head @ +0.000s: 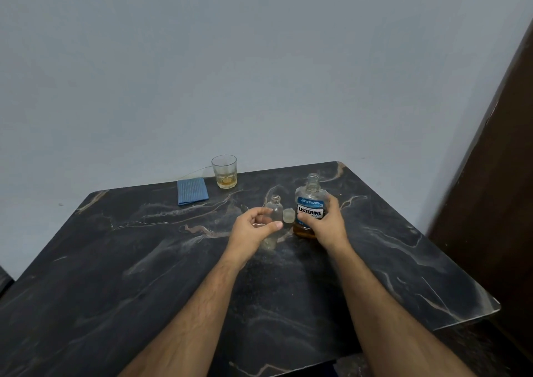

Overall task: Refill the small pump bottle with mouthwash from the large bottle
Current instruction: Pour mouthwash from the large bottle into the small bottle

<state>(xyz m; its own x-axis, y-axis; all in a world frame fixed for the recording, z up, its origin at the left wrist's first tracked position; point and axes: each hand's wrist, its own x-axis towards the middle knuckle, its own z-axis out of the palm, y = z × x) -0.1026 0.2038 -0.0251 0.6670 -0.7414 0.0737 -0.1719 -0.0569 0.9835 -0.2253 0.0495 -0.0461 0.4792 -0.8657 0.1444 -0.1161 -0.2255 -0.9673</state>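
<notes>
The small clear bottle (pixel 274 208) stands upright on the dark marble table (pixel 144 261), its neck uncapped and its inside looking empty. My left hand (pixel 253 229) curls round its left side, thumb across the front and forefinger at the shoulder. Just to the right stands the large mouthwash bottle (pixel 310 203), with a blue label, no cap and amber liquid low in its base. My right hand (pixel 328 226) grips it round the right side. A small whitish cap (pixel 289 215) sits on the table between the two bottles.
A drinking glass (pixel 224 172) with a little amber liquid stands at the table's far edge. A folded blue cloth (pixel 192 191) lies to its left. A pale wall rises behind the table, and a dark wooden panel (pixel 496 189) stands on the right.
</notes>
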